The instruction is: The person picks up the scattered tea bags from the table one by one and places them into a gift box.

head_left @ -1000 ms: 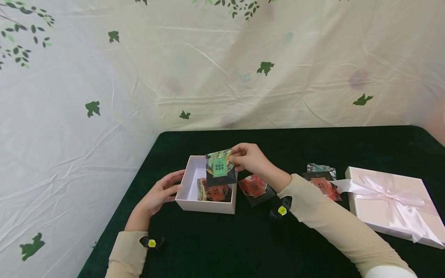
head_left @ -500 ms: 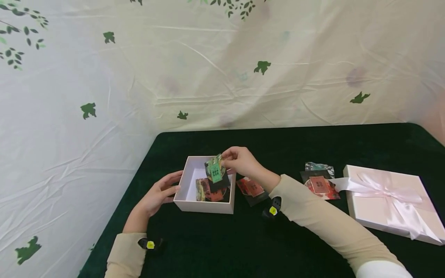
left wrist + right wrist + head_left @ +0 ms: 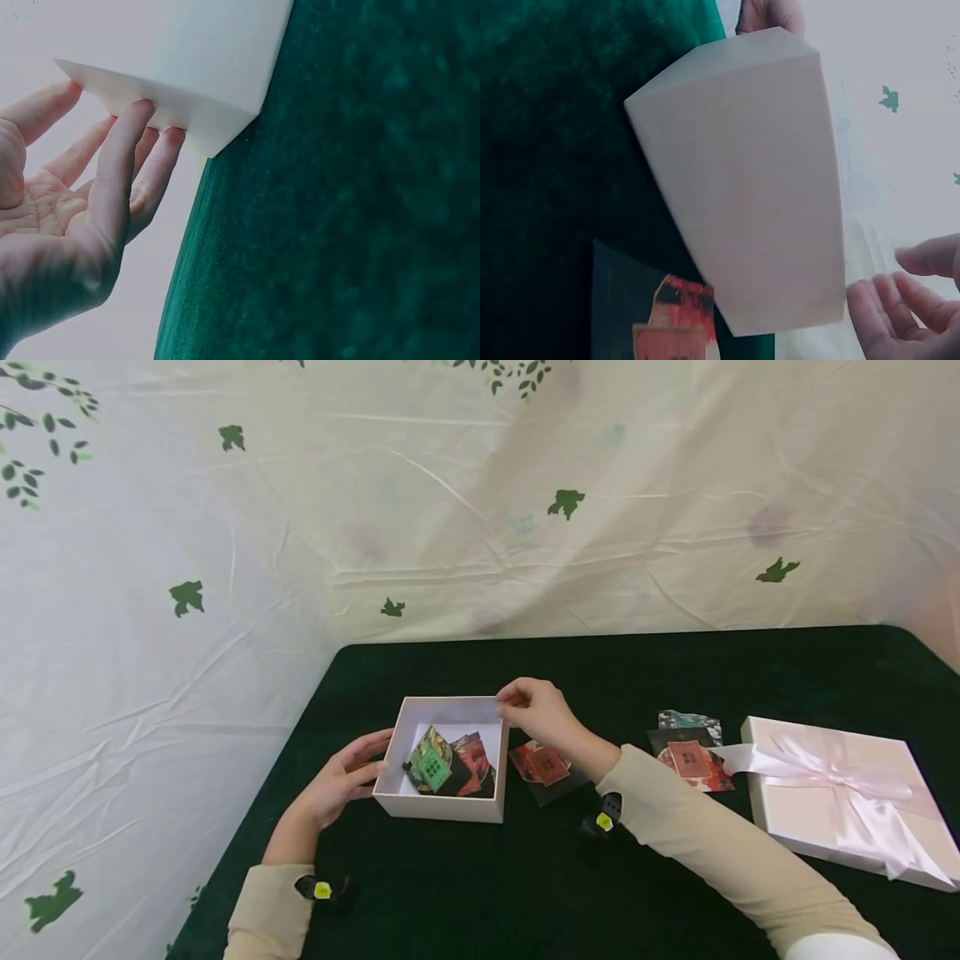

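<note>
A pale pink open box stands on the table. Inside it lie a green-labelled sachet and, partly beneath it, red-labelled sachets. My left hand touches the box's left wall with extended fingertips, which the left wrist view shows against the outer side. At the far right corner of the box is my right hand, holding nothing, its fingers loosely bent. In the right wrist view those fingertips lie at the box's edge; whether they touch it I cannot tell. Just right of the box lies another red-labelled sachet, partly behind my right wrist.
A dark green cloth covers the table. Farther right are a red-labelled sachet and a bluish one behind it. Beside them lies a pink box lid tied with a ribbon bow. A white printed curtain hangs behind.
The green-labelled sachet has left my right hand and dropped into the box, on top of the red-labelled ones. My right hand has moved to the box's far right corner. My left hand stays put.
</note>
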Motion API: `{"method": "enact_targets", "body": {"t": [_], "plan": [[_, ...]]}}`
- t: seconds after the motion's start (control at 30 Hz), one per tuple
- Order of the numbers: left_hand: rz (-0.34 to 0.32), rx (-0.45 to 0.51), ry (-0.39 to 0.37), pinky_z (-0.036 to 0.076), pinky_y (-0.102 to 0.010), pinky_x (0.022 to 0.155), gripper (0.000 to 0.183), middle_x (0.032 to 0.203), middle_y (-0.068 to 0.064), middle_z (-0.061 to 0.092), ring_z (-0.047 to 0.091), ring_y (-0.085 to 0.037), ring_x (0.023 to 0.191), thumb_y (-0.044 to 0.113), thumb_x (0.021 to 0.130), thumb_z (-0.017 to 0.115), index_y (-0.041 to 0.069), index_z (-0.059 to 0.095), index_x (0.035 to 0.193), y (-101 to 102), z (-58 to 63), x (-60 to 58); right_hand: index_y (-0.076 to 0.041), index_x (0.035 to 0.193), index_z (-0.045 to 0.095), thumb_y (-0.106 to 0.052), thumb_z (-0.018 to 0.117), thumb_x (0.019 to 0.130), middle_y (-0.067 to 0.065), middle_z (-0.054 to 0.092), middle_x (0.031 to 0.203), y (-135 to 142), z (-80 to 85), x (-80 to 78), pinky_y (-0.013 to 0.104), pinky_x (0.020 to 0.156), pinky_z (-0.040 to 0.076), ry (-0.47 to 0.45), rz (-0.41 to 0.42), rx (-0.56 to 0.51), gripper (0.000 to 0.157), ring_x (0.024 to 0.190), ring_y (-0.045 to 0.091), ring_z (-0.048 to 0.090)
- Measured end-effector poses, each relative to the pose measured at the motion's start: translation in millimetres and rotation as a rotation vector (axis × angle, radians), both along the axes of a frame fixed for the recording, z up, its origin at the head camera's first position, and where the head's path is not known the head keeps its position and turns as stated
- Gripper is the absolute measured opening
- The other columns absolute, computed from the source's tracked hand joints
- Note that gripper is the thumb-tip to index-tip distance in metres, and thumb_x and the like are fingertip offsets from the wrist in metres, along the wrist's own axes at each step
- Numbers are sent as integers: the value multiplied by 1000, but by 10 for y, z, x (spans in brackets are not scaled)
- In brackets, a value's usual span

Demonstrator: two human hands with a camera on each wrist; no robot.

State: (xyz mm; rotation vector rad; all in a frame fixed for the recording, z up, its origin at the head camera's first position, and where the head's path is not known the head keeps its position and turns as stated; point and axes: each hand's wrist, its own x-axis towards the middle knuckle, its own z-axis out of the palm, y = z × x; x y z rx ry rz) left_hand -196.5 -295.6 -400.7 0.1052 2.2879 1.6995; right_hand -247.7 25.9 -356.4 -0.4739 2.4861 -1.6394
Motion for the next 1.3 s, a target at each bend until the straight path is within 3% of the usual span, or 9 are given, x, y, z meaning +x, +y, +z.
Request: {"method": "enact_targets", "body": {"t": [0.13, 0.33, 0.57, 0.87, 1.13, 1.3], "plan": [[-2, 5, 1, 45, -53, 98, 56, 153, -12, 31, 40, -38, 132, 24, 96, 56, 18, 33, 146, -3, 9, 5, -3, 107, 65, -13, 61, 91, 11, 66, 99, 68, -45, -29, 33, 74, 54, 67, -55, 52, 19, 84, 19, 61], [-2, 4, 3, 45, -54, 97, 56, 153, -14, 31, 40, -39, 132, 24, 96, 56, 16, 33, 146, -10, 23, 4, 0, 108, 64, -13, 63, 90, 13, 67, 98, 158, -76, -54, 38, 77, 52, 128, -49, 169, 22, 89, 23, 62], [-6, 2, 6, 44, -55, 97, 56, 153, -15, 30, 39, -40, 132, 25, 96, 56, 15, 33, 146, -10, 19, 7, 3, 109, 62, -12, 65, 88, 16, 65, 101, 249, -111, -41, 41, 81, 52, 91, -15, 269, 25, 93, 26, 62], [-6, -9, 5, 44, -56, 98, 57, 153, -16, 30, 39, -40, 132, 26, 96, 57, 14, 33, 146, -8, 23, 17, 4, 114, 59, -15, 64, 88, 21, 60, 109, 361, -217, -18, 45, 84, 51, 36, -39, 372, 32, 98, 31, 58], [-12, -7, 3, 44, -56, 98, 56, 153, -16, 30, 38, -41, 132, 24, 96, 56, 14, 33, 146, -1, 9, 10, 4, 122, 53, -19, 68, 85, 22, 57, 113, 427, -366, -5, 41, 80, 53, -50, -16, 476, 46, 96, 29, 58], [-15, -2, 6, 44, -56, 97, 56, 153, -16, 30, 38, -40, 132, 24, 96, 56, 14, 33, 146, 6, 2, 7, 3, 123, 53, -23, 73, 82, 21, 55, 110, 417, -413, 14, 39, 76, 51, -10, -8, 544, 53, 93, 28, 54]]}}
